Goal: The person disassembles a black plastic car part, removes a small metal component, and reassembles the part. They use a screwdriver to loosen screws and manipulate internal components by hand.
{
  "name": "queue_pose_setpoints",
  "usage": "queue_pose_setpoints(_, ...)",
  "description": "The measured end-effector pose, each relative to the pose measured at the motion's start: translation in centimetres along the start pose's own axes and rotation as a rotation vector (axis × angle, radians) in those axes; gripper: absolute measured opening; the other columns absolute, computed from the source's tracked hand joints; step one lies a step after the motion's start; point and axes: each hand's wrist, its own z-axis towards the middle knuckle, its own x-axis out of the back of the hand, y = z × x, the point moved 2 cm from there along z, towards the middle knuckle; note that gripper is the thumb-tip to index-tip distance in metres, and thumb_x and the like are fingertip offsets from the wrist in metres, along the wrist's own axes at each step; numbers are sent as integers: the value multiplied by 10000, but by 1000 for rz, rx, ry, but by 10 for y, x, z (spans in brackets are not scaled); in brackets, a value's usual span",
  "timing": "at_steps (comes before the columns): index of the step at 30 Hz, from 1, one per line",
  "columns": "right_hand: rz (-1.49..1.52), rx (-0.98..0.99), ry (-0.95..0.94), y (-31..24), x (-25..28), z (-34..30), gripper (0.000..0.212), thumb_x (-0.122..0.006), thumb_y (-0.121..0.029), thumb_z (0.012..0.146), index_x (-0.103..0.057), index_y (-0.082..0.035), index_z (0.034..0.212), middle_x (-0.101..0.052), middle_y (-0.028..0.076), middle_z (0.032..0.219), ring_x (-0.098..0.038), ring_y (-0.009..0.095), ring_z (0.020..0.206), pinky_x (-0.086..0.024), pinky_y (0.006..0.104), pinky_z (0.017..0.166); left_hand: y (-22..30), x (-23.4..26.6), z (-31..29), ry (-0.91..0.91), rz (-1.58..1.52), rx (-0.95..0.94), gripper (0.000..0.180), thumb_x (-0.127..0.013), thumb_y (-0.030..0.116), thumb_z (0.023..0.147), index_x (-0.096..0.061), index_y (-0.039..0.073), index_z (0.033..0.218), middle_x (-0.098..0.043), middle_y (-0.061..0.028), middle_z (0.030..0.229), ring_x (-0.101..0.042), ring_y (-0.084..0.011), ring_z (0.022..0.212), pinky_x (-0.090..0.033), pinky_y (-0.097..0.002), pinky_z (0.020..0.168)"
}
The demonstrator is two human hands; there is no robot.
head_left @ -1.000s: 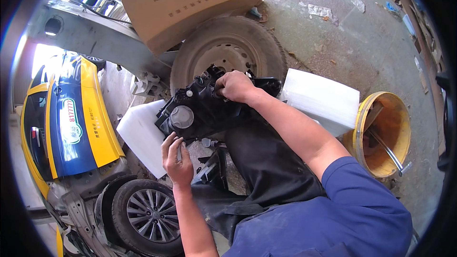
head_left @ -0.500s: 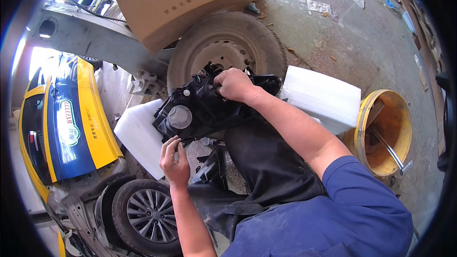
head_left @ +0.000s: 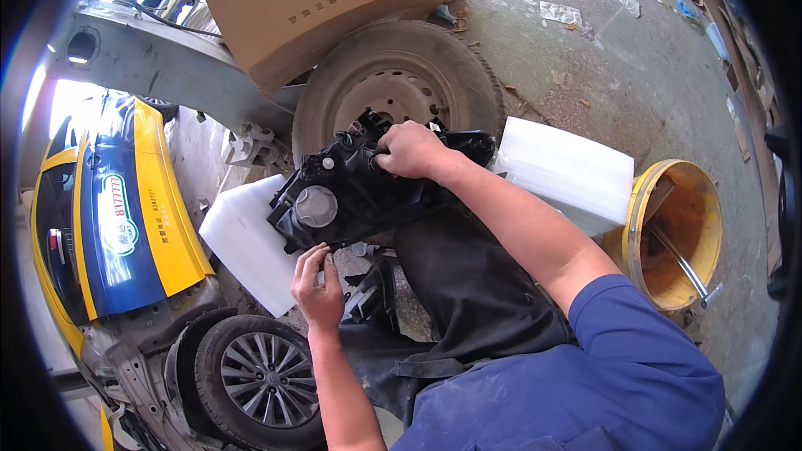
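A black car headlight [head_left: 351, 192] lies with its back up, a round pale-grey cap [head_left: 317, 206] on its left part. My right hand [head_left: 411, 150] reaches over it from the right, fingers closed round a dark part at its upper middle. The fingers cover most of that part. At the headlight's lower left edge is my left hand [head_left: 319, 286], fingers bent and tips against the rim. The thumb stands a little apart from them. White foam blocks, one on the left [head_left: 251, 238] and one on the right [head_left: 564, 171], flank the headlight.
Beyond the headlight lies a dusty wheel [head_left: 401, 75] with a cardboard box [head_left: 334, 0] behind it. On the right stands a yellow bucket [head_left: 635, 225] with a metal tool [head_left: 681, 259] inside. A yellow and blue car [head_left: 125, 209] and its wheel [head_left: 259, 380] are at left.
My left hand has shifted slightly right along the headlight's lower edge. My right hand stays at the same dark part, with hardly any movement.
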Motion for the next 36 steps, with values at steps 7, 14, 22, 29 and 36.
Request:
queue_pose_setpoints(7,60,23,-67,2,7,5,368,-798,-311,855,-897,-93,1136,-846,203,1036,-809,410,1047,-636,496,988,-8,-4,-22,-16,-30,78,159,-733,-31,1014,-806,-49,1154,-824,-185,1180,-799,-331,1108,-616,-405,1011)
queue_pose_setpoints(14,75,-16,-43,0,8,-1,382,-785,-283,854,-908,-164,1196,-857,172,1129,-808,403,1104,-636,496,1030,-21,-3,-43,-10,-6,129,158,-763,-21,998,-815,-24,1147,-825,-184,1154,-809,-349,1090,-629,-421,989)
queue_pose_setpoints(22,-14,0,-65,-6,5,-5,351,-795,-330,904,-894,-191,1210,-848,165,1165,-793,397,1147,-632,524,1026,-30,-6,-69,-6,-13,184,155,-768,-10,991,-816,-20,1138,-825,-185,1137,-808,-360,1054,-626,-425,970)
queue_pose_setpoints(29,12,27,-14,-7,5,-13,325,-797,-342,930,-882,-184,1200,-847,144,1171,-787,383,1164,-627,537,1015,-34,-7,-83,-22,-32,251,151,-746,-20,995,-813,-24,1131,-825,-190,1118,-809,-359,1043,-621,-422,955)
queue_pose_setpoints(36,-18,36,60,-6,0,-14,320,-820,-353,936,-867,-154,1182,-844,168,1088,-794,415,1082,-629,540,962,-38,-13,-93,-37,-52,246,141,-749,-15,1009,-813,-27,1134,-828,-194,1129,-805,-359,1042,-621,-421,959)
